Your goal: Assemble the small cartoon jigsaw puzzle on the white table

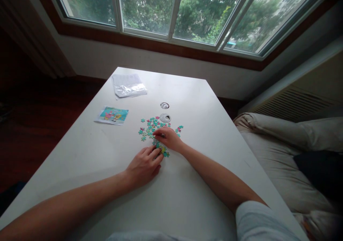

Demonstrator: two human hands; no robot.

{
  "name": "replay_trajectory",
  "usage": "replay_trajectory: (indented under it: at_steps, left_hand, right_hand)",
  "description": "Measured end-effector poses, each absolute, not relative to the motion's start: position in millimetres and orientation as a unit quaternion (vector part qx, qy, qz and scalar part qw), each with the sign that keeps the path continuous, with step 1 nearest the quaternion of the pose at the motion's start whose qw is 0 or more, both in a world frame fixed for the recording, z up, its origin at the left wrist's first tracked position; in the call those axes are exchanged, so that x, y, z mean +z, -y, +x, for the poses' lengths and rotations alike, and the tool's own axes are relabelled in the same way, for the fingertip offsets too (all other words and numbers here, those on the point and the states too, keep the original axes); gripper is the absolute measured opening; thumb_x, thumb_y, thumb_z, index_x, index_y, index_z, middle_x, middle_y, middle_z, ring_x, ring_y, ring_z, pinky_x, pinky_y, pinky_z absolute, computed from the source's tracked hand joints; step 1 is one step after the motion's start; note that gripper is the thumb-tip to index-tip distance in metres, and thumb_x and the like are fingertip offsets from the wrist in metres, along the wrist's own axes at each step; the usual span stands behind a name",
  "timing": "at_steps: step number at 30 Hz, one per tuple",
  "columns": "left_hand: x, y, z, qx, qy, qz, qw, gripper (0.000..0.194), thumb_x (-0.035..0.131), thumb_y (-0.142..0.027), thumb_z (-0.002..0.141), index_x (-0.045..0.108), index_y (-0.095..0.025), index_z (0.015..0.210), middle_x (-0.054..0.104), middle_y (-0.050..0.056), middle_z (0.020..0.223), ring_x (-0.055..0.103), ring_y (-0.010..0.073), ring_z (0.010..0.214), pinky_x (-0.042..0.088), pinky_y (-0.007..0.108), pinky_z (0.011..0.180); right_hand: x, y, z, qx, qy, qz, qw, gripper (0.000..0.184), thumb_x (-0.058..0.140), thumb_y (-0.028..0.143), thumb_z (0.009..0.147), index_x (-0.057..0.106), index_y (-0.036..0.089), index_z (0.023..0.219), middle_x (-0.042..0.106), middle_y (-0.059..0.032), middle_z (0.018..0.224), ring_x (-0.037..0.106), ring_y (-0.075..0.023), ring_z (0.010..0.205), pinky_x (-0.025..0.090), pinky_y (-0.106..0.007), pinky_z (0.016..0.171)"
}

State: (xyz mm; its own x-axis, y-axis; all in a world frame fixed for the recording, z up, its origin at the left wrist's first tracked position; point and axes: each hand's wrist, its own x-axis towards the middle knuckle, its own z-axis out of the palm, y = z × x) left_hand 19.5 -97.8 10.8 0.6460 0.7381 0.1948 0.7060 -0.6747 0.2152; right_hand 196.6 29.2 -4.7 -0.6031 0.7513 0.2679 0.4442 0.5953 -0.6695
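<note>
A loose spread of small jigsaw puzzle pieces, mostly teal with some pink and yellow, lies in the middle of the white table. Over the spread, my right hand has its thumb and index finger pinched together at a puzzle piece, which the fingers largely cover. Nearer to me, my left hand rests palm down with its fingers apart, the tips touching pieces at the near edge of the spread. Yellow and teal pieces show beside those fingertips. Some pieces are hidden under both hands.
A picture card with cartoon figures lies left of the pieces on the white table. Behind it is a clear plastic bag with paper. Two round inserts sit in the tabletop. A beige sofa stands at right.
</note>
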Motion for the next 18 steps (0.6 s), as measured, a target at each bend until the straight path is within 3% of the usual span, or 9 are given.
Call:
replay_trajectory:
  at_steps: [5, 18]
  left_hand:
    - [11.8, 97.9, 20.0, 0.140, -0.399, 0.904, 0.064, 0.036, 0.054, -0.021, 0.094, 0.057, -0.019, 0.129, 0.059, 0.012, 0.136, 0.050, 0.0302, 0.133, 0.045, 0.047, 0.107]
    - [10.1, 97.9, 20.5, 0.141, -0.399, 0.904, 0.067, 0.037, 0.054, -0.021, 0.094, 0.057, -0.020, 0.130, 0.059, 0.012, 0.137, 0.049, 0.0300, 0.134, 0.045, 0.048, 0.108]
  right_hand:
    - [-5.4, -28.1, 197.9, 0.230, 0.877, -0.331, 0.262, 0.013, 0.066, 0.014, 0.089, 0.074, 0.022, 0.095, 0.071, -0.0020, 0.088, 0.060, -0.0171, 0.089, 0.042, -0.032, 0.091]
    - [-7.6, -25.7, 194.9, 0.207, 0.874, -0.365, 0.246, 0.011, 0.068, 0.014, 0.086, 0.073, 0.022, 0.092, 0.066, -0.0039, 0.094, 0.054, -0.0198, 0.097, 0.040, -0.035, 0.093]
